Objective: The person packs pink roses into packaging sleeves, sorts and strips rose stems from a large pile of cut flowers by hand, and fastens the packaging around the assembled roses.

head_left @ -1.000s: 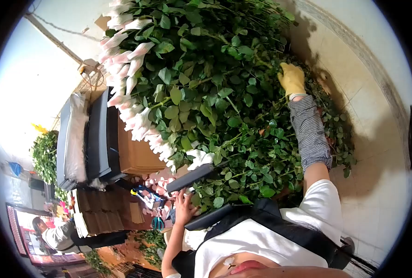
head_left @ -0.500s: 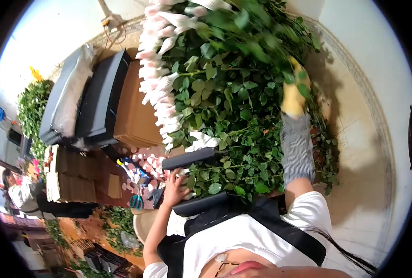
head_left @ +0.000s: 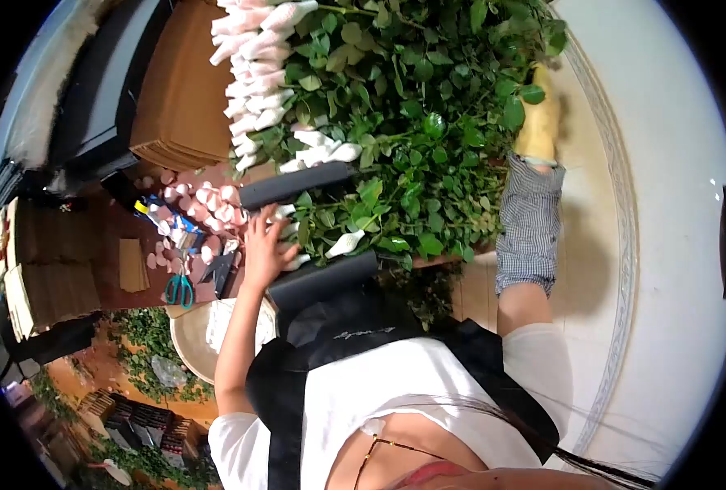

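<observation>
Bare fingers spread, my left hand rests on the pale flower heads between two black padded bars, the upper bar and the lower bar. Right of those fingers, one rose in white netting lies on green foliage. My right hand, in a yellow glove with a grey checked sleeve, is at the right edge of the leafy stems. Leaves cover part of this glove, so its fingers and anything in them are hidden. A long row of netted heads lines the left side of the pile.
Left of my left hand lie loose pink netting pieces, teal-handled scissors and a black tool. Brown cardboard sheets stand farther up. A round pale bin is beside my left forearm. A wall bounds the right.
The view has shifted, so the table things sit farther left and higher. Blurred leaves near my right glove are now sharp. A single netted rose shows clearly between the bars.
</observation>
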The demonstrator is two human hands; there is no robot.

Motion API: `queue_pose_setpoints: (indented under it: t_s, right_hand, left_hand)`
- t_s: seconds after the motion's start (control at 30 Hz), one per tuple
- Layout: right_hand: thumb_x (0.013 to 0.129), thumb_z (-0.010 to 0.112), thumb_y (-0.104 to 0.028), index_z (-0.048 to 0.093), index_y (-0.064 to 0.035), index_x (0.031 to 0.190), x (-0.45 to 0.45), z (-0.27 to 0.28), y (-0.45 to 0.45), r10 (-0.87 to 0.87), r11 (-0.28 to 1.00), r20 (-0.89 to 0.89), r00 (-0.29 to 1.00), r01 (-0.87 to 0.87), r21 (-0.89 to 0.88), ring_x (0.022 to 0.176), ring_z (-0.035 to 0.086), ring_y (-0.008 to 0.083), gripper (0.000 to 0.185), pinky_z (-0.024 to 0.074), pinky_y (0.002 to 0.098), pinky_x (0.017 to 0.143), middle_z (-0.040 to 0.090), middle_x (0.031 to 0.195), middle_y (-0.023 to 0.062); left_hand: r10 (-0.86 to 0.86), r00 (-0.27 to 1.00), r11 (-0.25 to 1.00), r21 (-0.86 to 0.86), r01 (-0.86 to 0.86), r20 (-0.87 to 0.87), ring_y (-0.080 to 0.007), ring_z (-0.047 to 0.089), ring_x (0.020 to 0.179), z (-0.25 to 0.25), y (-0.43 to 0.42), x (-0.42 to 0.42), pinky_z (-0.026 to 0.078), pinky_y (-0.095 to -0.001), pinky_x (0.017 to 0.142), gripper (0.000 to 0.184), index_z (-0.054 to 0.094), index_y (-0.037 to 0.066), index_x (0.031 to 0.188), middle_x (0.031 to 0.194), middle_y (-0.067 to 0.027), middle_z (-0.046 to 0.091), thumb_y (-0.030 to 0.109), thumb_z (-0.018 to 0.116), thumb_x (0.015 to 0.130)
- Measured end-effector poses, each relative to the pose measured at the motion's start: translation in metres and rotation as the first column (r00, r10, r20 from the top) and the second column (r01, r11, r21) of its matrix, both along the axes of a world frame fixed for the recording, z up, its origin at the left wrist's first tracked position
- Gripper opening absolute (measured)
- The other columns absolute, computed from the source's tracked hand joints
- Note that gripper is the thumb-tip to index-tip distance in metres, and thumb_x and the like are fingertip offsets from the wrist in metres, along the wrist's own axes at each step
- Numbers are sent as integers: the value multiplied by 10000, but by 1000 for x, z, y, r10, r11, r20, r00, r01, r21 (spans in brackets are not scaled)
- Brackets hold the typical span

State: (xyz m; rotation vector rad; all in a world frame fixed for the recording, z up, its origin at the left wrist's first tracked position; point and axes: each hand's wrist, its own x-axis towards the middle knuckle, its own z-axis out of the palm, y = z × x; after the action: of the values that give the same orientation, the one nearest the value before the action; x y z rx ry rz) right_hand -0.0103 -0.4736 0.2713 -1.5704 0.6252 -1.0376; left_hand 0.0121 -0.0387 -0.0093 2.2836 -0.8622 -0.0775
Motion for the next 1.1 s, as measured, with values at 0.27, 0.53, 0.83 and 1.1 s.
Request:
queue_pose_setpoints:
  t_s: [0.27, 0.53, 0.83, 1.1]
  right_hand:
    - [970, 583, -52, 615, -9, 1233, -152, -44, 26, 353, 895, -384, 853, -427, -127, 937, 634, 142, 268, 529, 275, 839, 670, 1092, 77]
    - [960, 631, -179, 686, -44, 1172, -96, -28, 25, 255, 907, -325, 910, -342, -244, 817, 592, 102, 257, 465, 243, 676, 667, 971, 15]
    - [962, 557, -193, 524, -42, 1395, 156, -2, -50, -154, 425, -443, 883, -346, -837, 1247, 477, 279, 460, 380, 389, 1055, 528, 1363, 160]
    - [915, 674, -130, 377, -132, 1539, 188, -104, -137, 521, 799, -301, 799, -580, -157, 1150, 498, 220, 691, 433, 442, 992, 531, 1379, 104]
  left_hand:
    - [-24, 999, 1000, -11, 24, 22, -374, 448, 1291, 10, 1, 4, 362, -506, 1082, 526, 660, 93, 1144, 1439, -122, 460, 205, 844, 664]
    - [-48, 998, 999, 22, 47, 46, -403, 466, 1267, 2, -1, 1, 416, -492, 1055, 519, 650, 65, 1133, 1387, -189, 465, 179, 834, 662]
    - [-20, 996, 1000, 5, 20, 85, -385, 479, 1234, -2, -1, 1, 425, -482, 1036, 527, 649, 84, 1142, 1406, -163, 462, 179, 841, 660]
    - [-22, 996, 997, -72, 28, 84, -388, 465, 1276, -5, 0, 0, 409, -500, 1051, 520, 637, 97, 1142, 1414, -141, 479, 167, 837, 668]
